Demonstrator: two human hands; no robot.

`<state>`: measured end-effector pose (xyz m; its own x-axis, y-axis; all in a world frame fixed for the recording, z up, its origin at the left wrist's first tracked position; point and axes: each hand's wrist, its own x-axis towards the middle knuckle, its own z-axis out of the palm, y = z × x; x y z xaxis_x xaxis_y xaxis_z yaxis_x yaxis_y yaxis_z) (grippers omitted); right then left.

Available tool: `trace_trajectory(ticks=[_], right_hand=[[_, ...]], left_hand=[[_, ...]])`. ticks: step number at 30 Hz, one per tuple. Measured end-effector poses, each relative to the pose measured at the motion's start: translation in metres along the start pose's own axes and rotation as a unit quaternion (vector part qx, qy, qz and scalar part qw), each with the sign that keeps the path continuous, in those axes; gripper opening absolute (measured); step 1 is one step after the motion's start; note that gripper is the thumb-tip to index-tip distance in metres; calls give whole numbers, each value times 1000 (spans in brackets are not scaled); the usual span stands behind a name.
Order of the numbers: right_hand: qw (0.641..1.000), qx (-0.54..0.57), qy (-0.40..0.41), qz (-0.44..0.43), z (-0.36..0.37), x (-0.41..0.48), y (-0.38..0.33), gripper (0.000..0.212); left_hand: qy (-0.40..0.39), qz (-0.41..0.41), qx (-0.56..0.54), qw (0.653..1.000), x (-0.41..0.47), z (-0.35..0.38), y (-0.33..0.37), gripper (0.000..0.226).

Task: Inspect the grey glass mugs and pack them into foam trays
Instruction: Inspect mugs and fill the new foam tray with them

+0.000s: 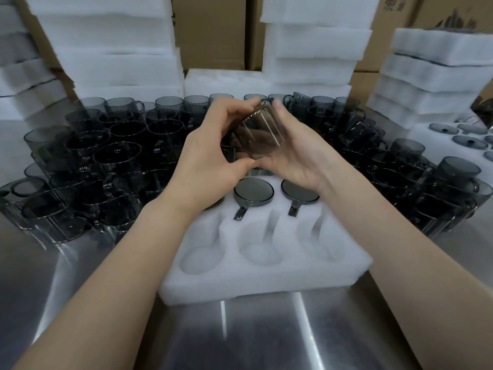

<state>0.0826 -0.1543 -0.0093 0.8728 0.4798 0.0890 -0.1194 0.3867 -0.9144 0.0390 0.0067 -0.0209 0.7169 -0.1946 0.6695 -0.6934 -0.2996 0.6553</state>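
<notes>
Indoors, over steel table (pixel 253 332), left hand (pixel 210 158) and right hand (pixel 300 153) apparently both clasp mug (pixel 258 133).

A shiny steel tabletop (pixel 253 343) carries a white foam tray (pixel 266 284) at centre, with crowded grey glass mugs (pixel 117 156) either side and foam stacks (pixel 112 62) behind.

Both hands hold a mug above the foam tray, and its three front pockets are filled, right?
No. Head view: left hand and right hand hold the mug above the foam tray, but its three front pockets are empty.
</notes>
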Motion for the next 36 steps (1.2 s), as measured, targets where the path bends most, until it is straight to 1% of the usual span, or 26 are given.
trace_trajectory(ticks=[1, 2, 4, 6, 8, 10, 14, 16, 21, 23, 26, 27, 32, 36], right_hand=[[999, 7, -43, 33, -1, 0, 0, 56], [996, 6, -76, 55, -2, -1, 0, 60], [993, -5, -98, 70, -4, -3, -1, 61], [996, -22, -70, 47, -3, -3, 0, 54], [999, -35, -23, 5, -3, -3, 1, 40], [999, -44, -1, -28, -4, -2, 3, 35], [998, -38, -5, -57, -3, -4, 2, 23], [997, -46, -10, -67, -3, -5, 1, 24], [996, -48, -10, -79, -4, -3, 0, 45], [996, -35, 5, -80, -5, -3, -1, 40], [996, -20, 38, -81, -6, -3, -2, 17], [995, -22, 46, -84, -6, -2, -1, 14], [991, -53, 72, -104, -6, -1, 2, 13], [983, -96, 86, -133, -5, -1, 3, 13]], left_hand=[[3, -5, -8, 1000, 0, 0, 1, 65], [5, -9, -8, 1000, 0, 0, 2, 66], [3, -8, 20, 1000, 0, -1, 3, 69], [-12, -7, 72, 997, 0, -2, 3, 75], [-16, -15, 107, 994, 0, -2, 4, 82], [1, -8, 120, 993, 0, 0, 5, 78], [21, 21, 124, 992, 0, 1, 5, 72], [20, 18, 106, 994, -1, 1, 3, 72], [6, 19, 69, 997, -2, 0, 2, 68], [-3, 15, 59, 998, -3, 0, 1, 66], [-22, 7, 50, 998, -3, 0, 0, 66], [-26, 7, 47, 999, -3, 0, 0, 67], [-30, 1, 59, 998, -2, 0, -1, 76], [-19, -22, 55, 998, -1, 1, 1, 69]])
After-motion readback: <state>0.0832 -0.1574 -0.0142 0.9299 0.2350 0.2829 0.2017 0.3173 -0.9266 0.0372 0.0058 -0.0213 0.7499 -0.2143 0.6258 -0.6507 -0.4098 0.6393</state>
